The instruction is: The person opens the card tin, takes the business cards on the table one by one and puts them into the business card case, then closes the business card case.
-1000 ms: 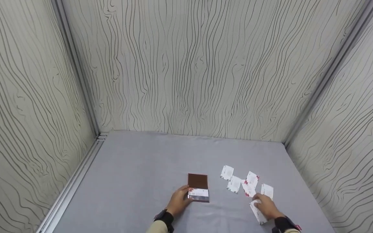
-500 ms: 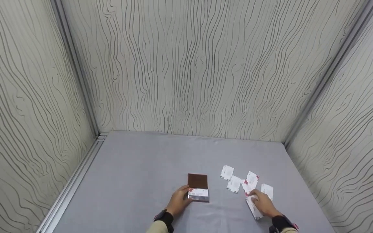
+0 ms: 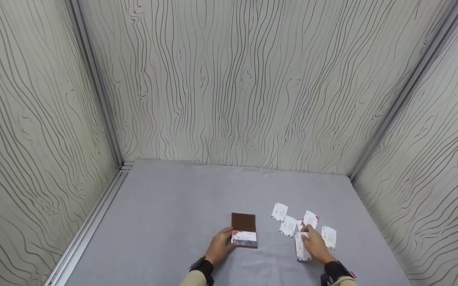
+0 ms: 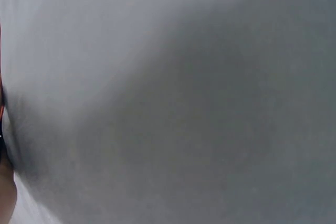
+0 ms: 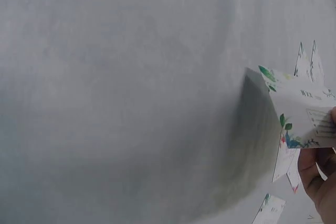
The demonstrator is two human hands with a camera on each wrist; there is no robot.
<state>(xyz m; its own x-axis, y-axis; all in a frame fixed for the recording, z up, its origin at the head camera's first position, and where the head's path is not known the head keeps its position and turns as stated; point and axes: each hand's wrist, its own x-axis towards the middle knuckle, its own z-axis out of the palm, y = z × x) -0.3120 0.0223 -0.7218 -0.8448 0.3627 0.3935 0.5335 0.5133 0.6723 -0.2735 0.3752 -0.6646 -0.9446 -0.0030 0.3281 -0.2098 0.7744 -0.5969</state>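
Observation:
My left hand (image 3: pixel 218 248) grips the left side of a brown business card case (image 3: pixel 243 221), fingers at its side and thumb at the near edge. The case lies with its lid folded back, and white cards with a red floral corner (image 3: pixel 245 235) show in its near half. In the left wrist view only a sliver of the hand (image 4: pixel 6 198) appears. To the right, my right hand (image 3: pixel 317 245) pinches a white business card (image 3: pixel 302 248) by its far end. The right wrist view shows green and blue leaves printed on this card (image 5: pixel 302 108), raised over the cloth.
Several loose cards lie right of the case: a pair at the left (image 3: pixel 279 211), red-flowered ones (image 3: pixel 310 218) just beyond my right hand, and another card (image 3: pixel 329 237) to its right. Grey cloth (image 3: pixel 173 206) covers the table; patterned walls (image 3: pixel 221 79) enclose it.
My right hand has moved left and slightly away from me with the card, which has turned more upright in the head view. My left hand and the case stay put.

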